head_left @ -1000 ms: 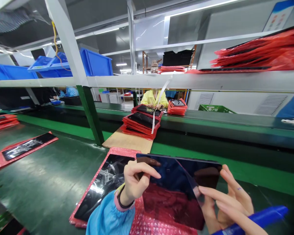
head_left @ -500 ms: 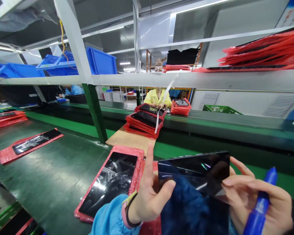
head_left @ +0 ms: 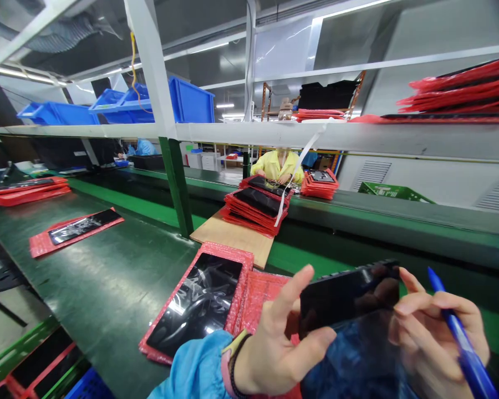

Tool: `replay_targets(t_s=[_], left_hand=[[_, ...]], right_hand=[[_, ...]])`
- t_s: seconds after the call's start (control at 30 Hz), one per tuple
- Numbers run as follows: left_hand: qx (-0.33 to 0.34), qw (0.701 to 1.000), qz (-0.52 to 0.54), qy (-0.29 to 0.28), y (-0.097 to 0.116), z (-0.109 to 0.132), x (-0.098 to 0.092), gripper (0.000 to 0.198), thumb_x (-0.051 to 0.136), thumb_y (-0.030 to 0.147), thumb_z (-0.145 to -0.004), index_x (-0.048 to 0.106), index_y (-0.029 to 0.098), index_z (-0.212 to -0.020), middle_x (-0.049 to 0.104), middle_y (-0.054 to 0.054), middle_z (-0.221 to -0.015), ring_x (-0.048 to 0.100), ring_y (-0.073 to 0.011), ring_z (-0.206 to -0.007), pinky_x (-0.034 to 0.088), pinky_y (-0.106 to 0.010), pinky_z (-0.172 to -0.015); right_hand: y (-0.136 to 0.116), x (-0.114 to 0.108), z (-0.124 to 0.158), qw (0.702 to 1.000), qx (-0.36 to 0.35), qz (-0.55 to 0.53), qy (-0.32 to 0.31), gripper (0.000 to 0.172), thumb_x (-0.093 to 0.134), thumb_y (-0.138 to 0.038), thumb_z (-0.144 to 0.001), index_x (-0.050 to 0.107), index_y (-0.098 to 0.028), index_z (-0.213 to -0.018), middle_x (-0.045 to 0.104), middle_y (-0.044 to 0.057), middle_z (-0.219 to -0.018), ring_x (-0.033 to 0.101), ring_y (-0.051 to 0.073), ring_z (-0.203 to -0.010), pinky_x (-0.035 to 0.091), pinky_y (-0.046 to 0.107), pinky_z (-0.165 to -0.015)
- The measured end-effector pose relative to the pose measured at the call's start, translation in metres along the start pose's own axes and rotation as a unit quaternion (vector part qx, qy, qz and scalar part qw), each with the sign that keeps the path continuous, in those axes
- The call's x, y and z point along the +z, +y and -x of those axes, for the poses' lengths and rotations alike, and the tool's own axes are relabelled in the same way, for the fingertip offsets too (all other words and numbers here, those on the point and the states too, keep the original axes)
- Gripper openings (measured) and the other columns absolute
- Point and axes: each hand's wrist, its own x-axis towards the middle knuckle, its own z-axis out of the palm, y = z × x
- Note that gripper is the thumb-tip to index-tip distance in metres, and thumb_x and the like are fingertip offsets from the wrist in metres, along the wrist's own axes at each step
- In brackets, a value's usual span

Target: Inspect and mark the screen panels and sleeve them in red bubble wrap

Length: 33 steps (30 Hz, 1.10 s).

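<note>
A glossy black screen panel (head_left: 353,349) is held up in front of me at the lower right, its face reflecting blue cloth and fingers. My left hand (head_left: 278,332) grips its left edge, thumb on the face and index finger raised along the upper corner. At the right edge, my right hand (head_left: 444,327) pinches the panel between thumb and fingers. A blue pen (head_left: 461,343) is also tucked in that hand, its tip pointing up. Left of my left hand, another black screen panel (head_left: 199,302) lies on red bubble wrap (head_left: 243,277) on the bench.
Stacked panels in red wrap (head_left: 255,208) rest on a brown board (head_left: 233,238). One wrapped panel (head_left: 81,227) lies farther left on the green bench (head_left: 108,277). A white shelf beam (head_left: 283,132) crosses above, with blue bins (head_left: 193,100). A person in yellow (head_left: 278,163) sits opposite.
The view has swung left, so the bench and shelf sit farther right. Both hands still hold the panel; its upper edge is tilted more. The pen now leans the other way.
</note>
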Motion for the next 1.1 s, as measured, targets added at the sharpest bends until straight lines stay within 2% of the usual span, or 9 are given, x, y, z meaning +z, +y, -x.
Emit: replay_targets(t_s=[0.1, 0.23, 0.37, 0.57, 0.67, 0.77, 0.87, 1.03, 1.1], left_hand=[[-0.028, 0.999, 0.01, 0.012, 0.004, -0.003, -0.002, 0.053, 0.055, 0.017, -0.088, 0.037, 0.041, -0.132, 0.046, 0.004, -0.073, 0.04, -0.0056, -0.058, 0.039, -0.02, -0.061], [-0.068, 0.996, 0.065, 0.008, 0.008, -0.007, -0.004, 0.052, 0.06, 0.024, -0.085, 0.034, 0.036, -0.128, 0.051, 0.001, -0.084, 0.045, -0.0088, -0.067, 0.04, -0.024, -0.064], [-0.089, 0.989, 0.116, -0.012, 0.01, -0.009, -0.004, 0.057, 0.058, 0.026, -0.085, 0.028, 0.034, -0.133, 0.048, 0.001, -0.083, 0.039, -0.007, -0.061, 0.035, -0.023, -0.059], [-0.125, 0.974, 0.188, -0.007, 0.006, -0.012, -0.006, 0.073, 0.066, 0.023, -0.078, 0.024, 0.034, -0.138, 0.053, -0.002, -0.096, 0.048, -0.0089, -0.069, 0.037, -0.023, -0.063], [-0.133, 0.964, 0.229, 0.026, 0.003, -0.015, -0.009, 0.068, 0.068, 0.032, -0.076, 0.033, 0.03, -0.135, 0.052, 0.001, -0.083, 0.046, -0.0083, -0.063, 0.037, -0.021, -0.059], [-0.174, 0.952, 0.246, 0.059, 0.003, -0.019, -0.011, 0.059, 0.063, 0.04, -0.079, 0.039, 0.028, -0.132, 0.047, 0.004, -0.07, 0.039, -0.0067, -0.051, 0.03, -0.018, -0.048], [-0.188, 0.943, 0.26, 0.085, 0.004, -0.023, -0.011, 0.055, 0.06, 0.041, -0.08, 0.041, 0.026, -0.129, 0.049, 0.003, -0.067, 0.044, -0.0088, -0.051, 0.035, -0.02, -0.05], [-0.193, 0.933, 0.283, 0.11, 0.004, -0.026, -0.012, 0.038, 0.047, 0.034, -0.091, 0.042, 0.027, -0.128, 0.06, -0.001, -0.083, 0.06, -0.0139, -0.073, 0.046, -0.026, -0.072], [-0.196, 0.927, 0.298, 0.113, 0.004, -0.027, -0.013, 0.033, 0.044, 0.032, -0.093, 0.043, 0.027, -0.126, 0.062, -0.001, -0.091, 0.062, -0.0144, -0.08, 0.047, -0.028, -0.078]], right_hand=[[-0.002, -0.001, 0.0, 0.999, 0.032, 0.001, 0.016, 0.037, 0.082, -0.024, -0.059, 0.059, -0.029, -0.088, 0.063, -0.005, -0.063, 0.061, 0.021, -0.069, 0.029, 0.049, -0.111], [-0.003, 0.0, 0.001, 0.993, 0.113, -0.011, 0.024, 0.042, 0.085, -0.027, -0.053, 0.059, -0.03, -0.086, 0.063, -0.003, -0.061, 0.062, 0.029, -0.102, 0.031, 0.052, -0.108], [-0.007, 0.008, -0.002, 0.973, 0.224, -0.016, 0.049, 0.045, 0.086, -0.03, -0.047, 0.058, -0.03, -0.082, 0.06, -0.003, -0.06, 0.053, 0.033, -0.121, 0.026, 0.053, -0.11], [-0.014, 0.014, -0.01, 0.942, 0.332, -0.009, 0.057, 0.05, 0.086, -0.029, -0.036, 0.057, -0.03, -0.075, 0.061, -0.004, -0.061, 0.054, 0.03, -0.118, 0.028, 0.045, -0.11], [-0.013, 0.012, -0.011, 0.931, 0.362, -0.02, 0.049, 0.048, 0.085, -0.026, -0.038, 0.057, -0.03, -0.076, 0.059, -0.006, -0.061, 0.062, 0.022, -0.096, 0.038, 0.035, -0.102], [-0.013, 0.012, -0.011, 0.914, 0.392, -0.039, 0.093, 0.052, 0.086, -0.025, -0.031, 0.057, -0.029, -0.074, 0.054, -0.007, -0.058, 0.061, 0.017, -0.074, 0.045, 0.031, -0.094], [-0.012, 0.012, -0.012, 0.898, 0.411, -0.058, 0.145, 0.052, 0.086, -0.025, -0.03, 0.06, -0.029, -0.075, 0.054, -0.006, -0.061, 0.063, 0.02, -0.084, 0.041, 0.034, -0.101], [0.0, -0.001, -0.009, 0.89, 0.419, -0.08, 0.159, 0.048, 0.084, -0.025, -0.04, 0.063, -0.03, -0.083, 0.059, -0.004, -0.065, 0.061, 0.025, -0.11, 0.033, 0.04, -0.11], [0.006, -0.008, -0.009, 0.916, 0.379, -0.044, 0.127, 0.045, 0.082, -0.029, -0.046, 0.064, -0.027, -0.087, 0.065, 0.0, -0.07, 0.064, 0.028, -0.106, 0.035, 0.045, -0.109]])
